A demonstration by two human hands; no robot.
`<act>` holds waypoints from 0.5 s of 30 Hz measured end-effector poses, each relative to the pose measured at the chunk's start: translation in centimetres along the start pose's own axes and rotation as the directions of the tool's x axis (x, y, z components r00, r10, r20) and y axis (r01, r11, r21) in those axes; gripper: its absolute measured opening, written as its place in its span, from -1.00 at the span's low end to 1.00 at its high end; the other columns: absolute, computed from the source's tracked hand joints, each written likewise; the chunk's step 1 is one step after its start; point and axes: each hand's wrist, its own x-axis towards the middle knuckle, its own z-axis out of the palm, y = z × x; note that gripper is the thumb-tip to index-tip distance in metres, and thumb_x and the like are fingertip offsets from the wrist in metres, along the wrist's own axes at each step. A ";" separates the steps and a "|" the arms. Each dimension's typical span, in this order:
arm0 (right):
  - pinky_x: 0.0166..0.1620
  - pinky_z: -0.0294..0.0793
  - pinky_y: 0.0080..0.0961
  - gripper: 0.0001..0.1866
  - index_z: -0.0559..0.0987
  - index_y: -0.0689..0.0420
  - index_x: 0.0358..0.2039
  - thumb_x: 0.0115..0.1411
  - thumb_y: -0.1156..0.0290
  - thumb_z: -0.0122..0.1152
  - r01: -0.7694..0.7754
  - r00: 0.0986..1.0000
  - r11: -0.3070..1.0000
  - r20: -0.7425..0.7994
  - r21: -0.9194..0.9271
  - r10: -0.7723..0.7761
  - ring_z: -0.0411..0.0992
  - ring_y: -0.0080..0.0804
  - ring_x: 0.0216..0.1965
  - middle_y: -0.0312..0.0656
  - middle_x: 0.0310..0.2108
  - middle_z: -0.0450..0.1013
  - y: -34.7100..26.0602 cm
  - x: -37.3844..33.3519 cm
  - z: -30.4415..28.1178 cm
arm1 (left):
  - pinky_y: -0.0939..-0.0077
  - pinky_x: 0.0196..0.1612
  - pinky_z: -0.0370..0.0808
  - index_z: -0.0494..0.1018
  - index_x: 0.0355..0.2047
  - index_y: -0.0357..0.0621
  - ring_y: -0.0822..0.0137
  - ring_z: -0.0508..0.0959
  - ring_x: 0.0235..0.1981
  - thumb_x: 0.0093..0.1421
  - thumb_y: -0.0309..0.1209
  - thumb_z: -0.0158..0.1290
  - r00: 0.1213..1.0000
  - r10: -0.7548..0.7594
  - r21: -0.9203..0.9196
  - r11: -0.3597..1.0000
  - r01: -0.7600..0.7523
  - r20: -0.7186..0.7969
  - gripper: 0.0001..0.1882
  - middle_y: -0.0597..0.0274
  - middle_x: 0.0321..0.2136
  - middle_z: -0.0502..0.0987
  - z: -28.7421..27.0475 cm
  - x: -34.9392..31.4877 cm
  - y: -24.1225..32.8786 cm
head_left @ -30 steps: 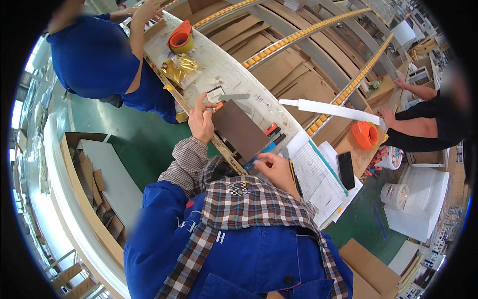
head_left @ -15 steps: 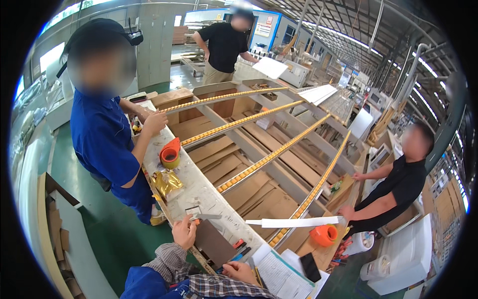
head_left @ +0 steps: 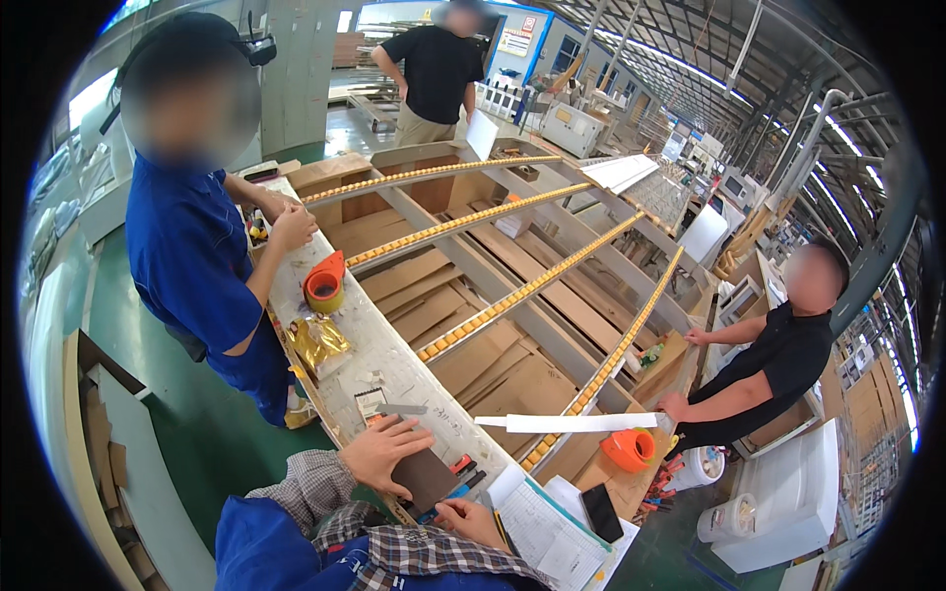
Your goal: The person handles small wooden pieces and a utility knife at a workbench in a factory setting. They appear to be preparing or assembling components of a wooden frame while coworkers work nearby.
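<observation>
My left hand [head_left: 386, 455] lies with fingers spread on a dark brown flat panel [head_left: 426, 477] at the near bench edge. A grey flat blade [head_left: 402, 409] rests just beyond its fingertips, beside a small white card [head_left: 371, 404]. My right hand [head_left: 473, 522] is curled at the near end of the panel, thumb and fingers together; whatever it pinches is hidden. Close to it are a blue pen-like tool [head_left: 467, 485], a red-and-black tool [head_left: 460, 464] and written paper sheets [head_left: 552, 537].
Yellow roller tracks [head_left: 532, 291] cross an open frame over cardboard. A white strip [head_left: 576, 423] spans the near track. Orange tape dispensers [head_left: 325, 281], gold foil [head_left: 317, 342] and a phone [head_left: 601, 512] lie around. Co-workers stand left [head_left: 192, 246], far [head_left: 434, 74] and right [head_left: 774, 360].
My left hand has let go of the grey blade and spread flat over the brown panel. The far co-worker's white sheet has swung down to their side. My view has shifted slightly.
</observation>
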 end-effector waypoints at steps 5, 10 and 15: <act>-0.43 0.34 -0.69 -0.60 0.50 0.23 -0.23 0.11 0.14 0.09 -0.042 0.999 0.999 -0.014 -0.029 0.042 0.36 -0.64 -0.52 -0.27 -0.46 0.50 -1.1 -0.5 -0.2 | -0.13 0.18 -0.23 -0.13 0.21 0.10 0.06 -0.06 0.22 -0.41 0.03 0.29 0.960 0.014 0.073 0.997 -0.035 0.280 0.20 0.25 0.19 0.03 -1.3 2.4 -0.2; -0.39 0.35 -0.67 -0.60 0.49 0.25 -0.22 0.10 0.15 0.10 0.006 0.999 0.998 -0.051 -0.057 -0.009 0.39 -0.60 -0.49 -0.24 -0.47 0.50 0.3 -0.3 -0.2 | -0.17 0.18 -0.26 -0.18 0.22 0.17 0.14 -0.09 0.24 -0.43 -0.01 0.32 0.897 0.006 0.208 0.972 -0.109 0.442 0.23 0.27 0.20 -0.02 -1.6 4.1 0.1; -0.36 0.39 -0.64 -0.61 0.48 0.26 -0.22 0.10 0.17 0.10 0.115 0.989 0.975 -0.073 -0.190 -0.131 0.45 -0.54 -0.46 -0.20 -0.48 0.50 -0.4 -0.7 -0.2 | -0.17 0.18 -0.28 -0.22 0.22 0.22 0.15 -0.08 0.24 -0.43 -0.07 0.34 0.863 0.010 0.263 0.950 -0.165 0.505 0.25 0.25 0.19 0.01 -1.2 5.3 0.3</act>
